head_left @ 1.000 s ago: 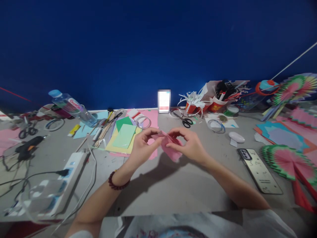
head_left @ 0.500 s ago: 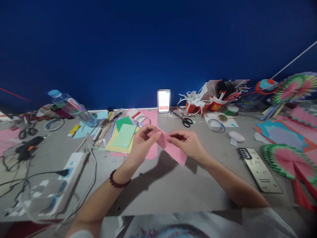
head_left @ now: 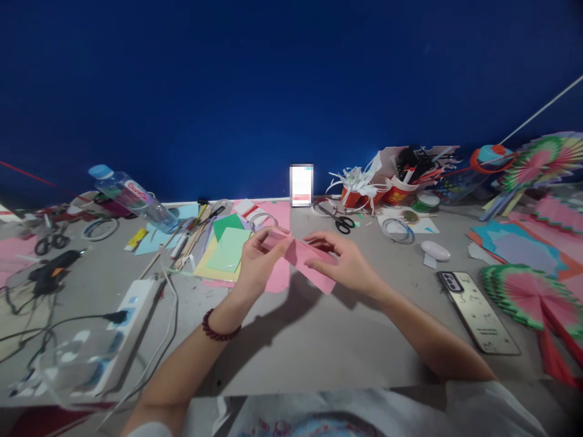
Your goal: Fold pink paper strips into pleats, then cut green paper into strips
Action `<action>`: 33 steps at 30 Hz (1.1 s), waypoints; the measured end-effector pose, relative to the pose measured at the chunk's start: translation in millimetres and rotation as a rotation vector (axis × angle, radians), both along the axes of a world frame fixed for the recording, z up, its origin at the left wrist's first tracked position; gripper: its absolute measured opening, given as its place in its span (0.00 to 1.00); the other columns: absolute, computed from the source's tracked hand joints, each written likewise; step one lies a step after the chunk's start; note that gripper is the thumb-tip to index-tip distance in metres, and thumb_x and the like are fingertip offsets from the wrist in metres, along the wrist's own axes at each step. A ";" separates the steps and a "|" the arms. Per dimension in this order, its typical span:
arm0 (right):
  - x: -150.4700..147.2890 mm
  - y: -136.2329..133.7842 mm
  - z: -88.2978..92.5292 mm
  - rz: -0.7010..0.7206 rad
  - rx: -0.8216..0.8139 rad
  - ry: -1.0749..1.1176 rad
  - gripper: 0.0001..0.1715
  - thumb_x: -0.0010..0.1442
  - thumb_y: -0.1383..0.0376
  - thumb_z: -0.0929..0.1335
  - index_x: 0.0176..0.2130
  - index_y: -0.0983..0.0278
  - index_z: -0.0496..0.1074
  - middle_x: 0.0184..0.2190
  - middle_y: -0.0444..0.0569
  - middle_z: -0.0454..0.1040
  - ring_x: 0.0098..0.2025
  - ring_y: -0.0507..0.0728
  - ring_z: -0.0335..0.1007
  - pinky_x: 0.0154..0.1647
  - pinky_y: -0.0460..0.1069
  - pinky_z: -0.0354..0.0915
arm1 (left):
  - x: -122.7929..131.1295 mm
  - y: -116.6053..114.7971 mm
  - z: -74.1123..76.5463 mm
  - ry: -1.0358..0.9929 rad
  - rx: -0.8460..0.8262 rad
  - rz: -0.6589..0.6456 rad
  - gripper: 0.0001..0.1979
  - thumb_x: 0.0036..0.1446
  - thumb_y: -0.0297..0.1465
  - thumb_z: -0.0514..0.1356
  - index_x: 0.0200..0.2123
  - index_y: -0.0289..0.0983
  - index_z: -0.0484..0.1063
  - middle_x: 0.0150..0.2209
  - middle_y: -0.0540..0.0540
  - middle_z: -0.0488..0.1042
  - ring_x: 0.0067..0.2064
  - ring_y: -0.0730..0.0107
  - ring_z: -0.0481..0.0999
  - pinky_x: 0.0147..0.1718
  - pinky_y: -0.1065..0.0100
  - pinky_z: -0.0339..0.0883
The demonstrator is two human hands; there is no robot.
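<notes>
A folded strip of pink paper [head_left: 314, 267] is held above the grey table, slanting down to the right. My left hand [head_left: 262, 255] pinches its upper left end between thumb and fingers; a dark red bead bracelet [head_left: 220, 326] circles that wrist. My right hand [head_left: 341, 258] grips the strip farther along, thumb on the near face and fingers behind the far edge. Behind my left hand lie a light green sheet [head_left: 228, 249] and other coloured papers. Part of the strip is hidden by my fingers.
Black scissors [head_left: 339, 220] lie beyond my right hand. To the right are a phone [head_left: 478, 312], a white mouse-like object [head_left: 435, 250] and a pleated paper fan [head_left: 523, 297]. On the left stand a power strip [head_left: 127, 334], glue gun [head_left: 57, 270] and tilted plastic bottle [head_left: 136, 197].
My right hand has shifted its hold, its fingers now spread more along the strip's far edge. The strip's lower right end has risen slightly and moved left.
</notes>
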State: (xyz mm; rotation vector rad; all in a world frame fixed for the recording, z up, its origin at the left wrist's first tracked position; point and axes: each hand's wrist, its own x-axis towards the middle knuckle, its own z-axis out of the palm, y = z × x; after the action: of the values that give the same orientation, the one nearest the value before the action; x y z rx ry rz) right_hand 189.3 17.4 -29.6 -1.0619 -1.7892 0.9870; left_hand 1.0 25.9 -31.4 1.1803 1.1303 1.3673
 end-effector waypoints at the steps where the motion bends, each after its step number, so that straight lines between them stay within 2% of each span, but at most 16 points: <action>1: 2.0 0.3 1.5 0.009 0.033 -0.032 0.24 0.53 0.62 0.73 0.50 0.61 0.70 0.44 0.51 0.78 0.45 0.58 0.75 0.50 0.55 0.69 | -2.5 2.3 1.6 -0.014 0.015 0.029 0.11 0.46 0.34 0.69 0.32 0.36 0.75 0.32 0.49 0.76 0.32 0.73 0.74 0.31 0.73 0.69; 4: 8.4 3.3 5.0 0.013 0.073 -0.086 0.22 0.53 0.64 0.72 0.49 0.61 0.70 0.45 0.51 0.76 0.46 0.57 0.73 0.49 0.54 0.69 | -11.4 9.8 7.3 -0.060 0.064 0.074 0.10 0.43 0.32 0.70 0.29 0.36 0.74 0.33 0.48 0.76 0.35 0.72 0.75 0.32 0.73 0.70; 6: 12.0 6.8 5.3 -0.008 0.042 -0.028 0.19 0.54 0.64 0.71 0.47 0.62 0.71 0.44 0.51 0.75 0.43 0.56 0.73 0.45 0.53 0.70 | -18.6 14.8 10.7 -0.068 0.076 0.050 0.10 0.43 0.32 0.70 0.28 0.36 0.74 0.33 0.48 0.75 0.34 0.73 0.75 0.32 0.73 0.70; 9: 15.2 12.0 3.4 -0.046 -0.006 0.144 0.15 0.54 0.63 0.71 0.43 0.63 0.71 0.39 0.49 0.76 0.38 0.54 0.73 0.39 0.50 0.71 | -30.7 21.4 13.6 -0.010 0.061 -0.053 0.09 0.44 0.31 0.70 0.28 0.36 0.73 0.32 0.48 0.75 0.31 0.75 0.74 0.29 0.74 0.69; 12: 16.2 12.9 3.9 -0.099 0.025 0.219 0.13 0.54 0.62 0.72 0.40 0.63 0.73 0.35 0.47 0.76 0.34 0.53 0.72 0.35 0.48 0.71 | -41.0 25.4 14.0 0.174 0.061 -0.257 0.09 0.47 0.31 0.68 0.33 0.37 0.74 0.31 0.48 0.74 0.27 0.75 0.72 0.25 0.73 0.69; 15: 15.5 8.3 9.2 -0.125 0.096 0.123 0.10 0.55 0.62 0.71 0.39 0.62 0.75 0.31 0.46 0.75 0.32 0.53 0.71 0.34 0.48 0.70 | -42.6 23.0 15.2 0.464 0.162 -0.445 0.10 0.52 0.31 0.65 0.40 0.38 0.76 0.32 0.46 0.76 0.32 0.69 0.75 0.31 0.69 0.70; 17: 14.0 3.7 13.9 -0.095 0.150 0.011 0.08 0.57 0.63 0.70 0.39 0.61 0.76 0.32 0.47 0.76 0.33 0.53 0.71 0.35 0.49 0.70 | -36.9 17.6 16.9 0.623 0.247 -0.488 0.09 0.55 0.31 0.62 0.40 0.40 0.77 0.34 0.45 0.78 0.37 0.67 0.76 0.36 0.68 0.70; 19: 11.7 -1.1 17.7 -0.029 0.218 -0.079 0.08 0.59 0.64 0.69 0.40 0.59 0.77 0.35 0.48 0.78 0.37 0.55 0.73 0.39 0.50 0.70 | -27.6 10.9 18.0 0.652 0.304 -0.500 0.09 0.58 0.33 0.60 0.40 0.40 0.77 0.36 0.44 0.79 0.38 0.66 0.76 0.35 0.68 0.69; 21: 9.2 -5.6 19.9 0.032 0.279 -0.128 0.11 0.61 0.65 0.67 0.43 0.57 0.77 0.39 0.49 0.78 0.41 0.56 0.74 0.43 0.52 0.70 | -17.6 5.1 17.0 0.582 0.322 -0.535 0.09 0.60 0.34 0.58 0.40 0.40 0.77 0.37 0.43 0.79 0.39 0.65 0.76 0.35 0.68 0.70; 24: 6.2 -11.1 20.2 0.013 0.324 -0.149 0.15 0.62 0.67 0.66 0.48 0.56 0.75 0.42 0.49 0.78 0.43 0.56 0.74 0.43 0.51 0.71 | -7.0 0.1 11.6 0.466 0.331 -0.504 0.09 0.60 0.35 0.59 0.37 0.38 0.77 0.36 0.42 0.79 0.38 0.65 0.77 0.37 0.67 0.70; 28: 4.2 -15.5 16.5 -0.086 0.249 -0.051 0.18 0.59 0.64 0.70 0.50 0.57 0.72 0.38 0.47 0.78 0.38 0.54 0.75 0.38 0.49 0.72 | -1.7 -2.6 4.4 0.393 0.395 -0.451 0.07 0.59 0.32 0.60 0.33 0.37 0.76 0.33 0.42 0.78 0.35 0.67 0.76 0.36 0.67 0.70; 33: 1.9 -16.5 9.8 -0.171 0.215 0.093 0.12 0.54 0.61 0.73 0.38 0.60 0.72 0.32 0.46 0.76 0.33 0.53 0.74 0.35 0.48 0.71 | 1.8 -8.4 1.8 0.433 0.533 -0.305 0.04 0.58 0.31 0.61 0.33 0.38 0.76 0.32 0.43 0.78 0.36 0.67 0.77 0.37 0.65 0.72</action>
State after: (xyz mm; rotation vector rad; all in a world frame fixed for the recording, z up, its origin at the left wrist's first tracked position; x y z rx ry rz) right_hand 191.2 0.9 -19.8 -0.9989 -1.6570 0.7117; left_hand 2.8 17.5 -29.6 2.0201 0.8344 1.2383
